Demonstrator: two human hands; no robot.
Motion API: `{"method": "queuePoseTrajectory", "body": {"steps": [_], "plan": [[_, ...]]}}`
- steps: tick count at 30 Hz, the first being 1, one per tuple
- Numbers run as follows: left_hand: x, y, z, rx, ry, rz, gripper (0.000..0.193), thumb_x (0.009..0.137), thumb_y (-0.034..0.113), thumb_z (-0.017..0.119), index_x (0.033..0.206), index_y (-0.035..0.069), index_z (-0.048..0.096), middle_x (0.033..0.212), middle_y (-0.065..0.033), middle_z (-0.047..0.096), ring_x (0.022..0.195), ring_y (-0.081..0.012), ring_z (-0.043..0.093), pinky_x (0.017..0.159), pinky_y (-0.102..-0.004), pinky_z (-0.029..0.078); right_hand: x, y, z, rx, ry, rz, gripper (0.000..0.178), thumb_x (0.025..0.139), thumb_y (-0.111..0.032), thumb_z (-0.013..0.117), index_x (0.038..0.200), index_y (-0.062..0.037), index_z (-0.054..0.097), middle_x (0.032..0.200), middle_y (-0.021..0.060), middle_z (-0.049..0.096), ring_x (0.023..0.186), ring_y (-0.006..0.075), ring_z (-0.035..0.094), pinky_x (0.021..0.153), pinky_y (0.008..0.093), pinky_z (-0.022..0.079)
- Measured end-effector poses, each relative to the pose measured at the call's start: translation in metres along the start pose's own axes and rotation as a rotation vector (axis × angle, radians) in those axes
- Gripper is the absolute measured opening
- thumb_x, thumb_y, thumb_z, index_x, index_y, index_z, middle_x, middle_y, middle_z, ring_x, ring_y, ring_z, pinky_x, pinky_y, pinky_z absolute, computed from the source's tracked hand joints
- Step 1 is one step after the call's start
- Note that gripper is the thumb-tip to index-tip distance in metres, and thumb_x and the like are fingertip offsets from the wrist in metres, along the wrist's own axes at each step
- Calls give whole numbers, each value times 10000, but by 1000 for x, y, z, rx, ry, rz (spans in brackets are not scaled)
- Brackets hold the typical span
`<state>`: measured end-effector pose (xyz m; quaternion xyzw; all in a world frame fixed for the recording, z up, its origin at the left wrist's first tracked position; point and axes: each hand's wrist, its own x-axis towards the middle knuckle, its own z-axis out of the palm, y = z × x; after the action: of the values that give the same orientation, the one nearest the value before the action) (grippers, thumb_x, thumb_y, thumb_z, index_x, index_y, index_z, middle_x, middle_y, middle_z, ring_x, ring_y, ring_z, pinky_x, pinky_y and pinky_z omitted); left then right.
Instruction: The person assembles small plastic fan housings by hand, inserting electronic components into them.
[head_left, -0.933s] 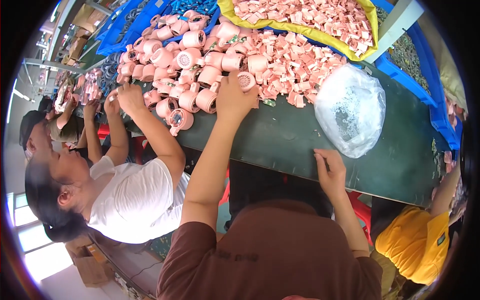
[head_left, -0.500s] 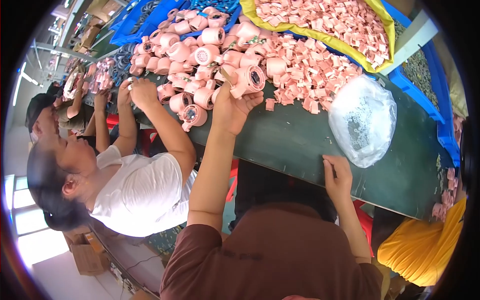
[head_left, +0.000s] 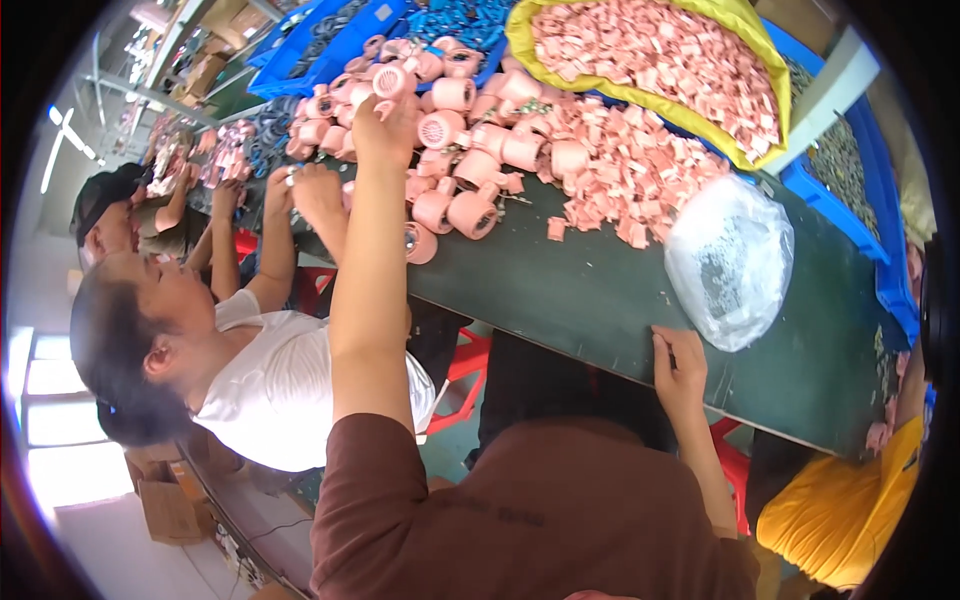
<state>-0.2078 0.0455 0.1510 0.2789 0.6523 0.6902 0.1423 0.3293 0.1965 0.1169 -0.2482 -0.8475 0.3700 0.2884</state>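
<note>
Out over the pile, my left hand (head_left: 385,135) reaches with its fingers against a pink round-grilled housing (head_left: 392,82), seemingly still gripping its lower part; the fingertips are partly hidden. Several more pink cylindrical housings (head_left: 472,214) lie heaped to the right of that hand, some with dark round inner parts. My right hand (head_left: 682,362) rests at the near table edge, fingers loosely bent and the thumb apart, with nothing visible between them. Beyond it lies a clear plastic bag (head_left: 730,265) of small pale parts.
Small pink plastic pieces (head_left: 625,170) spread over the green table (head_left: 560,290). A yellow-edged sack (head_left: 752,150) holds more of them. Blue trays (head_left: 840,205) stand right and at the back. At left, a co-worker in a white shirt (head_left: 280,385) works close to my left arm.
My left arm has moved left and farther away, carrying the pink housing from above the table's front to the heap. My right hand stays at the table edge.
</note>
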Motion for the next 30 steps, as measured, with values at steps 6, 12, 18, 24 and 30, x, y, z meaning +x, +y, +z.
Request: {"method": "queuePoseTrajectory", "body": {"steps": [6, 12, 18, 24, 30], "plan": [[-78, 40, 151, 213, -16, 50, 361, 861, 87, 647, 1221, 67, 624, 1063, -82, 629, 917, -165, 623, 773, -311, 526, 1, 2, -6, -12, 3, -24, 111, 859, 21, 685, 960, -22, 701, 889, 131, 666, 813, 315, 627, 725, 380, 500], [-106, 9, 217, 836, -128, 112, 655, 792, 318, 751, 1282, -39, 501, 1205, -272, 574, 1134, -426, 580, 893, -496, 515, 0, 0, -3, -21, 9, -40, 107, 856, 12, 689, 954, -28, 700, 864, 128, 657, 796, 317, 622, 710, 385, 497], [-111, 13, 243, 1001, -73, 32, 701, 761, 396, 787, 1330, 83, 524, 1223, -244, 583, 1126, -401, 601, 891, -490, 523, 0, -2, -4, -39, 21, -65, 112, 851, 8, 692, 957, -27, 700, 862, 128, 653, 783, 319, 616, 696, 391, 495], [-108, 28, 223, 915, -68, 306, 663, 744, 343, 806, 1299, 83, 553, 1149, -185, 625, 1094, -379, 598, 884, -481, 504, 3, 0, -7, -40, 3, -79, 121, 847, 8, 691, 963, -26, 697, 875, 123, 655, 784, 315, 615, 694, 390, 496], [-102, 30, 211, 741, -142, 374, 642, 774, 272, 805, 1306, 21, 549, 1120, -149, 653, 1054, -293, 612, 890, -385, 487, 4, -1, -6, -65, 1, -80, 114, 852, -4, 689, 962, -30, 697, 884, 119, 656, 784, 316, 612, 695, 394, 496]]}}
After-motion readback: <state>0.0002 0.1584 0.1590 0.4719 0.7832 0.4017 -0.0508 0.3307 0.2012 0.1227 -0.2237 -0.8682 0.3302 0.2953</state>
